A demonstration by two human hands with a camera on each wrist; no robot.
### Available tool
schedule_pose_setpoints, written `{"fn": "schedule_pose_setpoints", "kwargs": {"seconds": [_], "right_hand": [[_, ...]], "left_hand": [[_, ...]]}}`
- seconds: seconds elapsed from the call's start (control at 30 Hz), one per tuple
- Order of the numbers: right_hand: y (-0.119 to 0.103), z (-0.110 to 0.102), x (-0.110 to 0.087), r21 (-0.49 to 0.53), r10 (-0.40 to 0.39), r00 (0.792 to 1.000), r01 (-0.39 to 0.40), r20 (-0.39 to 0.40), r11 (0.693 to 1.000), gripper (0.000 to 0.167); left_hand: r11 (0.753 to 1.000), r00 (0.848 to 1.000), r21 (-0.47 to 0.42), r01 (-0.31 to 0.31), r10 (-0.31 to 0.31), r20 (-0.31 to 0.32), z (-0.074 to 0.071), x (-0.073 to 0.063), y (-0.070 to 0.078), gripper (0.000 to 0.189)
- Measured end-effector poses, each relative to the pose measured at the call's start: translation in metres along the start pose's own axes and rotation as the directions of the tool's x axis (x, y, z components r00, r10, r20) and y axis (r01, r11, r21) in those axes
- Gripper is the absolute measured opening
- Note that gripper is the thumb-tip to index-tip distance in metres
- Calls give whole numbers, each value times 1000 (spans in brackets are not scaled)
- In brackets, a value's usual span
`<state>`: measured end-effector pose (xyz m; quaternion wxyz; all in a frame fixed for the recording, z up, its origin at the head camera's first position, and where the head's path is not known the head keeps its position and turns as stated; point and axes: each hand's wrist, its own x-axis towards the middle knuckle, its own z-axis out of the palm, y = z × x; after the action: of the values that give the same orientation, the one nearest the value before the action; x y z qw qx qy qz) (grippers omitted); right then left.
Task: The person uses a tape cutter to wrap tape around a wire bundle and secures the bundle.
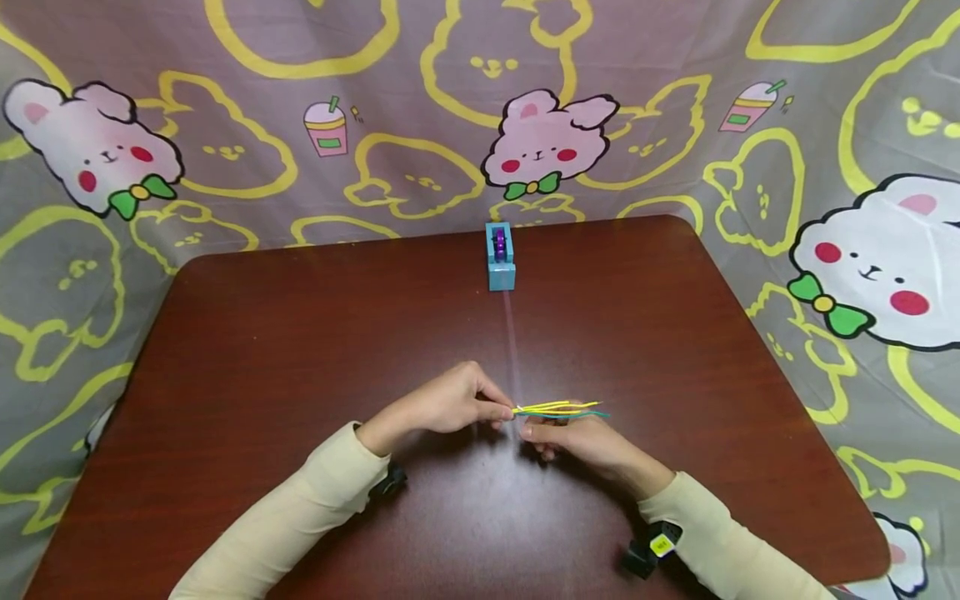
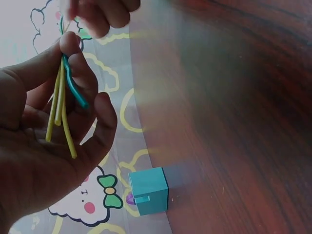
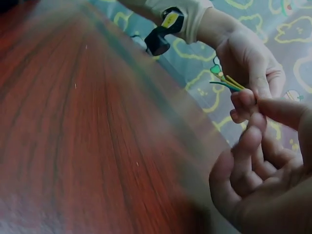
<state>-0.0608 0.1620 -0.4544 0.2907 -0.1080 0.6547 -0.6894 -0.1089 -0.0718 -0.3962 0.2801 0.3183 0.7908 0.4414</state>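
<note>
My left hand (image 1: 457, 400) pinches a small bundle of yellow and teal wires (image 1: 558, 409) between thumb and forefinger. Several loose wire ends (image 2: 61, 107) hang past the pinch beside the left palm; the other ends spread over the right hand. A thin see-through strip of tape (image 1: 513, 350) runs from the blue tape dispenser (image 1: 501, 275) to the fingertips. Close beside the pinch, my right hand (image 1: 588, 442) holds thumb and forefinger together at the tape's near end. In the right wrist view, the right thumb (image 3: 282, 111) covers that spot.
Under the hands is a dark reddish-brown wooden table (image 1: 337, 333), its rounded far corners against a patterned cloth backdrop (image 1: 420, 108). The dispenser stands near the far edge with a purple reel (image 1: 500, 243). Black cameras (image 1: 651, 548) sit at the wrists.
</note>
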Motion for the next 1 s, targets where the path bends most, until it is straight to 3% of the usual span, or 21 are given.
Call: {"fn": "schedule_pose_setpoints", "kwargs": {"seconds": [0.1,0.3,0.47,0.57,0.7,0.77,0.9,1.0], "right_hand": [[-1,-2,0,71,-30,997,25,68,997,14],[-2,-3,4,118,-106,992,98,64,988,6],[-2,-7,3,133,-94,993,83,73,988,19],[1,-18,7,200,-86,982,52,169,978,23],[2,-42,18,348,-48,924,-94,378,933,26],[1,-52,26,362,14,891,-199,454,911,30],[-5,-62,42,242,145,831,-317,538,917,47],[-10,-64,52,151,194,766,-354,613,923,55]], "left_hand": [[1000,1000,22,-4,5,-3,0,0,0,13],[998,1000,54,-17,17,0,-1,1,1,13],[997,1000,73,-25,24,4,-3,0,2,12],[996,1000,85,-29,30,-4,-3,0,2,12],[995,999,94,-40,42,-25,-4,-2,3,13],[992,998,113,-56,60,-35,-5,-2,3,13],[980,992,167,-104,115,-53,-7,-3,5,12],[972,988,199,-129,142,-54,-7,-3,6,12]]}}
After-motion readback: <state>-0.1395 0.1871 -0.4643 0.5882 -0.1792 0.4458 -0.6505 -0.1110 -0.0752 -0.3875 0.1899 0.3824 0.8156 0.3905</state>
